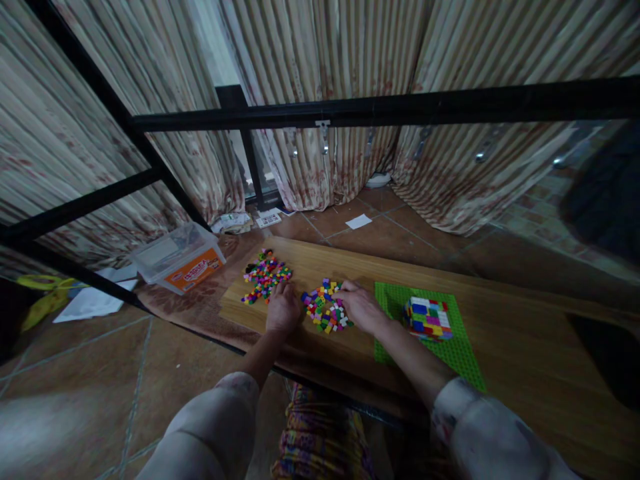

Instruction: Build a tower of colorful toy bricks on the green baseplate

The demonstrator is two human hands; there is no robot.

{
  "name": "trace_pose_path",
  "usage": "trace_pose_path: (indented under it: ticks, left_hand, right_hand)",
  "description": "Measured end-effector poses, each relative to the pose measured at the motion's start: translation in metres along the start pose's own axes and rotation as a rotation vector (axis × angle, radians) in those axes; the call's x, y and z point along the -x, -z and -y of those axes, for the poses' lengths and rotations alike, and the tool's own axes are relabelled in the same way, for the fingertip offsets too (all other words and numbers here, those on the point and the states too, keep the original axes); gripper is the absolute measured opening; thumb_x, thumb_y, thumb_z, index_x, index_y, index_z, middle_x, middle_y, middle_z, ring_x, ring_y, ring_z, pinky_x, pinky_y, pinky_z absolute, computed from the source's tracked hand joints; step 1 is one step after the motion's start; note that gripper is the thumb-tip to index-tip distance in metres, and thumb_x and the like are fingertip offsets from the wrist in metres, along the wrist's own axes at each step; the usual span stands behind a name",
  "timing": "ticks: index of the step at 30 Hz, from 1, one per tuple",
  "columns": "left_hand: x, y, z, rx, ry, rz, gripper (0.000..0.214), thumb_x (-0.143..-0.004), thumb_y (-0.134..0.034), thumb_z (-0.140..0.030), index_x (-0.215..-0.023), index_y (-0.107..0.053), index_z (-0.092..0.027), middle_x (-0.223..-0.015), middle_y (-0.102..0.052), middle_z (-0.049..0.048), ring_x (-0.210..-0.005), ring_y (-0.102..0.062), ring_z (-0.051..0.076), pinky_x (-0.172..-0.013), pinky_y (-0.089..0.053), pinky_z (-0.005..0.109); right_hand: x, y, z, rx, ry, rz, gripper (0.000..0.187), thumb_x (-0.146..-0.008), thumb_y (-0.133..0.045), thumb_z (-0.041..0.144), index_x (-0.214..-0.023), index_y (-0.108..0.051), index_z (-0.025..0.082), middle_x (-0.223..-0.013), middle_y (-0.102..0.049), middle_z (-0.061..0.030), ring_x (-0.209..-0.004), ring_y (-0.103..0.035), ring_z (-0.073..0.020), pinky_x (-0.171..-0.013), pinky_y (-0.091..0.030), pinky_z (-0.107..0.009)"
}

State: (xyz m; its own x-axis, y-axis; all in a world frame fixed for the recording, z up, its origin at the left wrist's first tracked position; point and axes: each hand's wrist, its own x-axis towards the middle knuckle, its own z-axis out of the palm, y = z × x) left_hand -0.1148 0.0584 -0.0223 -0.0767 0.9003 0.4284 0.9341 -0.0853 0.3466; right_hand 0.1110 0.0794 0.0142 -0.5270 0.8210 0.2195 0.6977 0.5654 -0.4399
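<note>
Two piles of small colourful toy bricks lie on a wooden board. My left hand point(284, 309) is between them, its curled fingers at the near right edge of the left brick pile point(263, 275). Whatever those fingers hold, if anything, is hidden. At the right side of the other brick pile point(323, 312), my right hand point(359, 305) has its fingers drawn together over the bricks; what is in them is too small to make out. Right of that hand, a multicoloured brick block point(427, 319) stands on a green studded baseplate point(463, 357).
The wooden board point(520, 333) rests on a brown cloth point(190, 313). A clear plastic box with an orange label point(196, 270) stands at the left. A black flat object point(607, 353) lies at the right. Black metal bars point(350, 113) cross in front of the striped curtains point(330, 53).
</note>
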Motion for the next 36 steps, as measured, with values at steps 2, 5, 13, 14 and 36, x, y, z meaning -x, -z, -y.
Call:
trace_pose_path:
  ticks: [2,5,13,14,36]
  left_hand:
    - [0.000,0.000,0.000,0.002,0.003,0.000,0.028,-0.080,-0.046,-0.009,-0.101,-0.063,-0.017,-0.107,-0.062,0.0104,-0.102,-0.054,0.026,-0.092,-0.048,0.040]
    - [0.001,0.000,-0.001,0.017,0.006,0.004,0.028,-0.081,-0.045,-0.009,-0.101,-0.063,-0.016,-0.108,-0.062,0.0109,-0.102,-0.054,0.026,-0.092,-0.048,0.040]
    - [0.001,0.003,-0.003,0.035,-0.005,-0.005,0.027,-0.081,-0.046,-0.009,-0.100,-0.063,-0.017,-0.106,-0.062,0.0106,-0.102,-0.054,0.025,-0.093,-0.048,0.040]
    - [0.001,0.003,-0.003,0.036,-0.007,-0.006,0.027,-0.081,-0.045,-0.009,-0.100,-0.063,-0.017,-0.106,-0.062,0.0107,-0.102,-0.054,0.025,-0.093,-0.048,0.039]
    - [-0.002,0.005,0.002,0.007,-0.033,0.004,0.029,-0.083,-0.042,-0.015,-0.104,-0.063,-0.016,-0.108,-0.063,0.0119,-0.102,-0.056,0.026,-0.092,-0.047,0.039]
  right_hand:
    - [0.000,0.000,-0.002,0.017,0.005,0.024,0.028,-0.081,-0.047,0.006,-0.079,-0.070,0.024,-0.084,-0.057,-0.0022,-0.083,-0.053,-0.0164,-0.075,-0.041,-0.026]
    - [0.000,0.000,-0.005,0.039,0.008,0.051,0.024,-0.081,-0.049,0.009,-0.079,-0.069,0.023,-0.086,-0.057,-0.0027,-0.084,-0.053,-0.0169,-0.076,-0.041,-0.026]
    - [0.008,0.004,-0.004,0.081,-0.015,0.069,0.018,-0.084,-0.050,0.010,-0.083,-0.065,0.021,-0.093,-0.060,-0.0045,-0.092,-0.055,-0.0184,-0.083,-0.042,-0.028]
    - [0.010,0.005,-0.003,0.083,-0.030,0.061,0.017,-0.084,-0.051,0.011,-0.084,-0.065,0.021,-0.094,-0.060,-0.0050,-0.093,-0.055,-0.0189,-0.084,-0.042,-0.029]
    - [0.157,0.056,0.018,-0.843,-0.644,-0.573,0.025,-0.071,-0.072,0.042,-0.091,-0.075,0.026,-0.096,-0.074,-0.0044,-0.088,-0.068,-0.0210,-0.080,-0.055,-0.036]
